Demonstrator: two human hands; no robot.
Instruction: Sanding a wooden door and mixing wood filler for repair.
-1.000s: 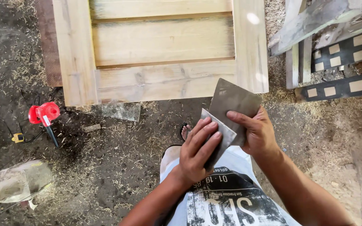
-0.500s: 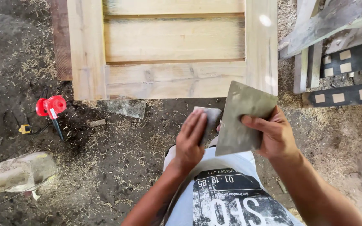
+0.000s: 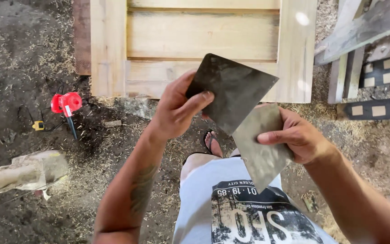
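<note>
My left hand [image 3: 177, 108] pinches the corner of a dark grey sheet of sandpaper [image 3: 231, 90] and holds it up in front of me. Just below and to the right, my right hand [image 3: 296, 135] grips a second, lighter grey piece of sandpaper [image 3: 260, 149]; the two sheets overlap at their edges. Both are raised over my lap, in front of a pale wooden frame [image 3: 199, 40] lying on the ground.
A red tool with a black handle [image 3: 67, 106] and a small yellow object [image 3: 38, 125] lie on the dirt at left. A wrapped bundle [image 3: 21, 174] is at lower left. Stacked boards and checkered pieces [image 3: 375, 68] stand at right. My sandalled foot [image 3: 213, 143] shows below.
One folded sheet has become two separate pieces: my left hand lifted the dark piece up and left, while my right hand keeps the lighter one.
</note>
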